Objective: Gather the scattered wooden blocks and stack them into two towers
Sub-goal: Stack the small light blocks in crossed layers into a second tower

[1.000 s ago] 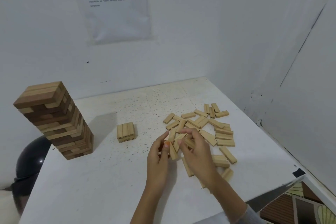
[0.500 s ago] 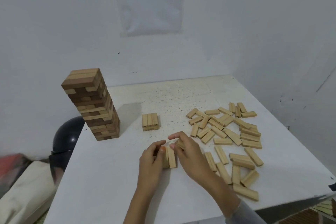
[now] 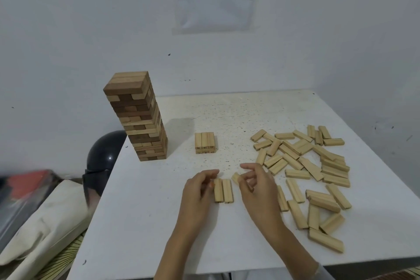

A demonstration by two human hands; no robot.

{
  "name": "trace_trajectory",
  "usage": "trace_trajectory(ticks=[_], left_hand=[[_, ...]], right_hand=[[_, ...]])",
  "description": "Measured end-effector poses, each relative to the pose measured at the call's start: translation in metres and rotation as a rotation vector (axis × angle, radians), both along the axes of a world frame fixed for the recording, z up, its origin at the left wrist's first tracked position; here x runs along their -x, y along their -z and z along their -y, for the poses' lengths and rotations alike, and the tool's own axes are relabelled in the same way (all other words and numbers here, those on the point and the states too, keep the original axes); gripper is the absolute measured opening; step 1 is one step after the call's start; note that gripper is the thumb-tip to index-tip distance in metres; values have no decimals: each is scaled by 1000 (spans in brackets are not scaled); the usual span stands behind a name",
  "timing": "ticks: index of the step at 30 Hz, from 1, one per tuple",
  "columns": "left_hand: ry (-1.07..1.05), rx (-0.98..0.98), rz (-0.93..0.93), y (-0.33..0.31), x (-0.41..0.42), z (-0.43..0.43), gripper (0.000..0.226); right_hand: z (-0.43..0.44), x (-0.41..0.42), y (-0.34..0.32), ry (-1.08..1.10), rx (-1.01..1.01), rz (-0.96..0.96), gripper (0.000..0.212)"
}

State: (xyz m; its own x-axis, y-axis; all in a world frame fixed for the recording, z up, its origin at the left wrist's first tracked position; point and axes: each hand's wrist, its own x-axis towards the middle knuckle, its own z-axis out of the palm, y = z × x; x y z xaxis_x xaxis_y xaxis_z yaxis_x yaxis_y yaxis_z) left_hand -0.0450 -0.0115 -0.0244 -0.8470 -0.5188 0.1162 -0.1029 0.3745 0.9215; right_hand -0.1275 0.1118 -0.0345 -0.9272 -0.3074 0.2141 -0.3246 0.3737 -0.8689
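A pair of blocks (image 3: 223,190) is now laid flat and side by side on the surface (image 3: 141,223) between the hands, where half a second ago everything was bunched under the fingers. The pair is steadied from its left side by the curled fingers of the left hand (image 3: 198,191). A third block (image 3: 236,178) is pinched in the fingertips of the right hand (image 3: 258,191), just beside the pair's far right corner and not yet aligned. A three-block layer is thus judged nearly formed. The short stack (image 3: 204,143) is seen beyond the hands and the tall tower (image 3: 138,116) beyond the left hand. The loose blocks (image 3: 313,166) are spread right of the right hand, so most of the second tower remains unbuilt.
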Motion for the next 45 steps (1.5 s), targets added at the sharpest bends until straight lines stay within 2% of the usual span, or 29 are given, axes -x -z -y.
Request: trace_trajectory(ticks=[3, 6, 8, 12, 18, 21, 26, 36, 45], left_hand=[[29, 12, 3, -1, -2, -1, 31], [-9, 16, 12, 6, -3, -4, 35], [-27, 29, 24, 12, -3, -6, 37], [-82, 11, 19, 16, -2, -9, 40], [-71, 12, 17, 14, -5, -9, 42], [-47, 13, 38, 13, -6, -8, 51], [-2, 53, 33, 9, -5, -6, 59], [-23, -35, -10, 9, 0, -8, 56], [-12, -5, 7, 7, 3, -10, 56]], right_hand=[[3, -5, 3, 29, 17, 11, 12], [5, -11, 7, 1, -39, -43, 13], [2, -14, 4, -60, -99, -36, 21], [-4, -18, -1, -238, -307, -169, 56], [-10, 5, -12, -512, -228, -37, 60], [-13, 8, -11, -459, -265, -88, 60], [-9, 6, -15, -388, -230, 3, 56], [-5, 4, -17, -380, -213, 23, 57], [-3, 4, -8, -362, -249, 2, 56]])
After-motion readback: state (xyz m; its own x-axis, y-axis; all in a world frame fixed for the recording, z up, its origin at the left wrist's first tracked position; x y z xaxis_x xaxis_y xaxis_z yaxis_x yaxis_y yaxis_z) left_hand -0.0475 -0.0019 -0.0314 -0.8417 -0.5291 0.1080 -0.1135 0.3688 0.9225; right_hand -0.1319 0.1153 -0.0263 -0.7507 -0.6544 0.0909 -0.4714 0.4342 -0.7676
